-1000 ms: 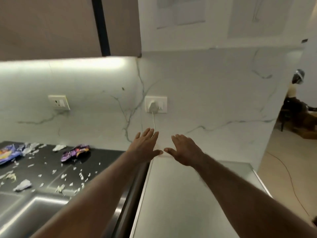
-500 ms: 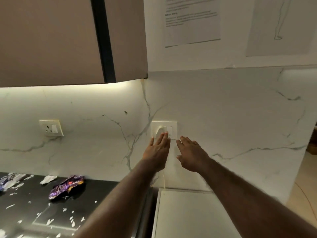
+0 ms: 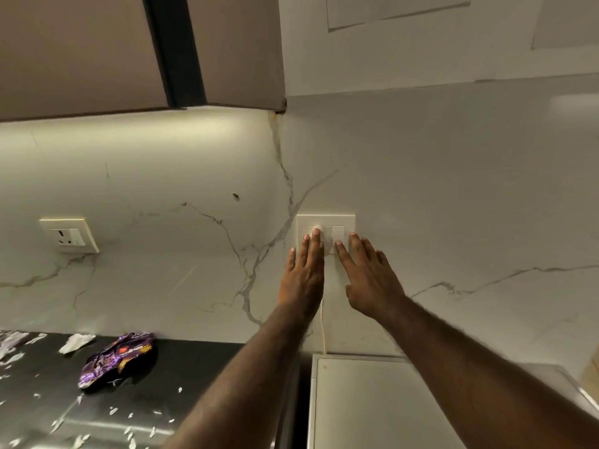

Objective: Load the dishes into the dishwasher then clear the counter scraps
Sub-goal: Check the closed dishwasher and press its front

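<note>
Against the marble backsplash, just past centre toward three o'clock, both hands lay flat on the white switch plate [image 3: 325, 233]. The left hand [image 3: 303, 275] had its fingers straight and close together, the tips over the plug seated in the socket, from which a thin white cord [image 3: 323, 325] dropped to the white appliance top [image 3: 372, 403] at five o'clock; the right hand [image 3: 369, 280] had its fingers slightly spread, the forefinger touching the lower edge of a rocker switch. Neither hand held anything. No dishes showed anywhere in view, and I could not tell whether the white appliance was the dishwasher. The scraps lay at eight o'clock on the dark counter [image 3: 194, 367]: a crumpled purple wrapper [image 3: 118, 358], a wad of white paper [image 3: 76, 341] just beyond it near the wall, and many small white paper shreds [image 3: 81, 439] scattered toward seven o'clock. I judged the wrapper to be light, crinkly and slick, best pinched at a raised fold near its middle, so it would not slide away. The shreds looked almost weightless and too small to pick singly, so sweeping them with the hand's edge into a cupped palm at the counter's rim would serve better. A second outlet [image 3: 69, 236] sat at nine o'clock, unused.
</note>
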